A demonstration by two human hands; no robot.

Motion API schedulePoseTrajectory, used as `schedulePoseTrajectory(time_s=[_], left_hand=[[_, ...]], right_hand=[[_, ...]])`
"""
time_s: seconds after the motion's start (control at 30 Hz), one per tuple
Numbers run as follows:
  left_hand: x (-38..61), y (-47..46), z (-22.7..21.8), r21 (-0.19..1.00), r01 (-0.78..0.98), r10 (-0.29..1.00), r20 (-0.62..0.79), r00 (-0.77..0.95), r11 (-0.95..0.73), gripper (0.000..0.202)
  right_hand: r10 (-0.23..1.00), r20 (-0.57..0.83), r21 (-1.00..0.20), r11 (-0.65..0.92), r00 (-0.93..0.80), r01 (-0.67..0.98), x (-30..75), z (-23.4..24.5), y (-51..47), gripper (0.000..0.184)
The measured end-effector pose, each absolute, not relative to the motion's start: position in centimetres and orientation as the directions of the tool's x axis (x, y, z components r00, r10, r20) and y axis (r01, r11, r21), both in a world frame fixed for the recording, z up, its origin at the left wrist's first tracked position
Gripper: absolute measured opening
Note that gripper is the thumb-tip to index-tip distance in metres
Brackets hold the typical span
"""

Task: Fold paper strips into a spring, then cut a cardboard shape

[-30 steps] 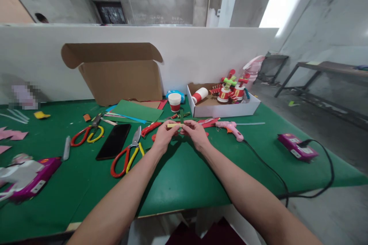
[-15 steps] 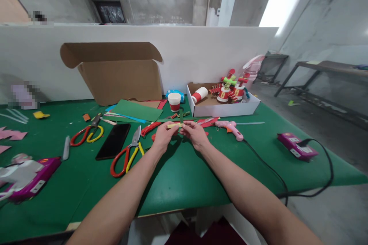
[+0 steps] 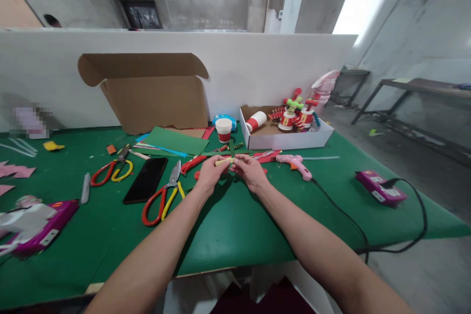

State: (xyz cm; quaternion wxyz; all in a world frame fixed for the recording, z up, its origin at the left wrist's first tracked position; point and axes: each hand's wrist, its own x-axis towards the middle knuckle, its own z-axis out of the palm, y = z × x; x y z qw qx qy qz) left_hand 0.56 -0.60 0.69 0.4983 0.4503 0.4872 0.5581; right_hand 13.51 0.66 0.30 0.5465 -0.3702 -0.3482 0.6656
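Note:
Above the middle of the green table, my left hand [image 3: 211, 174] pinches a short yellow paper strip [image 3: 222, 161]. A dark green paper strip [image 3: 231, 149] crosses it and stands up away from me. My right hand [image 3: 250, 172] is closed at the crossing, its fingertips on the strips' right side; which strip each finger grips is partly hidden. Beyond my hands stands a white and red paper cup [image 3: 223, 130], with small folded paper springs [image 3: 235, 146] in front of it. Red-and-yellow-handled scissors [image 3: 167, 196] lie left of my left hand, and a pink glue gun [image 3: 296, 164] lies to the right.
A phone [image 3: 145, 180], a second pair of scissors [image 3: 114, 170] and coloured paper sheets [image 3: 176, 141] lie left. An open brown cardboard box [image 3: 154, 103] stands behind. A white tray [image 3: 290, 141] holds cup figures. A corded purple power block [image 3: 380, 187] sits right.
The yellow strip has tilted slightly, its left end a little lower. Both hands keep nearly the same place and grip.

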Motion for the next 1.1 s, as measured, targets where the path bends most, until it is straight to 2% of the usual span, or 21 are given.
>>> schedulePoseTrajectory(time_s=[0.17, 0.27, 0.43, 0.67, 1.1], left_hand=[[0.3, -0.9, 1.5, 0.999, -0.005, 0.998, 0.034, -0.054, -0.034, 0.038], [0.1, -0.9, 1.9, 0.997, 0.044, 0.998, 0.057, -0.003, -0.057, 0.035], [-0.1, -1.0, 2.0, 0.999, -0.002, 0.999, 0.034, 0.029, -0.034, 0.038], [-0.1, -1.4, 2.7, 1.000, -0.024, 0.990, -0.004, 0.142, 0.007, 0.035], [-0.3, -0.9, 1.8, 1.000, -0.022, 0.991, 0.021, 0.131, -0.018, 0.035]], right_hand=[[0.994, -0.022, -0.942, -0.056, -0.107, -0.330, 14.0, 0.2, 1.0, 0.027], [0.989, 0.005, -0.965, -0.035, -0.150, -0.261, 14.3, 0.3, 0.9, 0.027], [0.976, 0.024, -0.980, -0.020, -0.217, -0.196, 14.5, 0.4, 0.7, 0.027], [0.956, 0.122, -0.992, 0.123, -0.266, -0.010, 15.1, 0.9, 1.1, 0.022], [0.943, 0.131, -0.991, 0.126, -0.305, -0.037, 15.2, 1.0, 1.3, 0.019]])
